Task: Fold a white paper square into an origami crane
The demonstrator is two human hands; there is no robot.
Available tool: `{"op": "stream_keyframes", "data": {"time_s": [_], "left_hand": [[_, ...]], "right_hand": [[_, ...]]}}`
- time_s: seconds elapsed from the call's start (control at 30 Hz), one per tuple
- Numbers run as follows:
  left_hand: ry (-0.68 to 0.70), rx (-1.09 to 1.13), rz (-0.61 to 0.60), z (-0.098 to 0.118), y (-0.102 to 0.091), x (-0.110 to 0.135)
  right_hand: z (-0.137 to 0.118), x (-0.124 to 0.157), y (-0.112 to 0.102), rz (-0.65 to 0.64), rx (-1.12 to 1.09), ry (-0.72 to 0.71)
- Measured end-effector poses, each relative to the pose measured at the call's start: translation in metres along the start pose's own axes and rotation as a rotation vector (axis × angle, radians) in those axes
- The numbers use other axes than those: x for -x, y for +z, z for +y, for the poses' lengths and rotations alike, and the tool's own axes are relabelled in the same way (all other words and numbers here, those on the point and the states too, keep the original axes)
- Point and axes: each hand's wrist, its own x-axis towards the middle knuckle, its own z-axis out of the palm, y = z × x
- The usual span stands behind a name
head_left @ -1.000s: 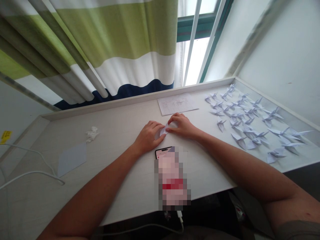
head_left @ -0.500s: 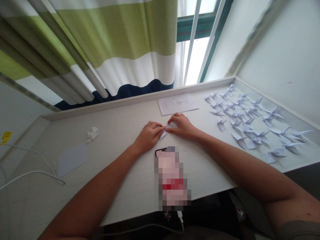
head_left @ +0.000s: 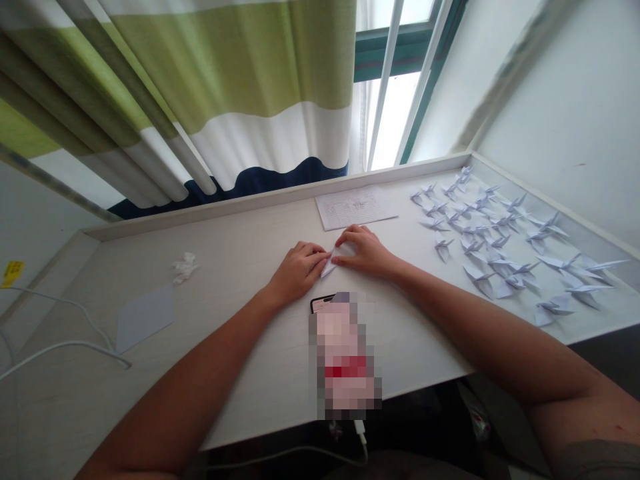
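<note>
Green-and-white striped curtain (head_left: pixel 200 87) hanging upper left, bright window (head_left: pixel 395 113) beside it, and down on the white bench (head_left: pixel 240 230) it's a busy scene! Far right end: big flock of paper cranes (head_left: pixel 480 243), packed tight, w/ printed sheet (head_left: pixel 355 207) just left of them. Risk: R forearm drifting right cd knock those cranes out of line, and the pixelated phone (head_left: pixel 345 353) sits right below the hands, so a tug on its white cable (head_left: pixel 359 430) cd shove it into them. Left side: tissue wad (head_left: pixel 184 268), blank paper square (head_left: pixel 145 319). L hand (head_left: pixel 299 272) and R hand (head_left: pixel 365 252) meet mid-bench, fingers (head_left: pixel 350 235) curved down onto a small folded white paper (head_left: pixel 329 265) btwn them; pinching or only pressing, can't tell.
</note>
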Motion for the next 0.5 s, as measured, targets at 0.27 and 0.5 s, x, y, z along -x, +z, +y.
{"op": "stream_keyframes", "data": {"time_s": [0.27,0.5], "left_hand": [[-0.012,0.016,0.004,0.0023,-0.0019,-0.0002],[-0.045,0.05,0.007,0.005,-0.0035,-0.0005]], "right_hand": [[0.0014,0.0002,0.001,0.001,-0.007,0.005],[0.0014,0.0001,0.0001,-0.005,-0.022,0.008]]}}
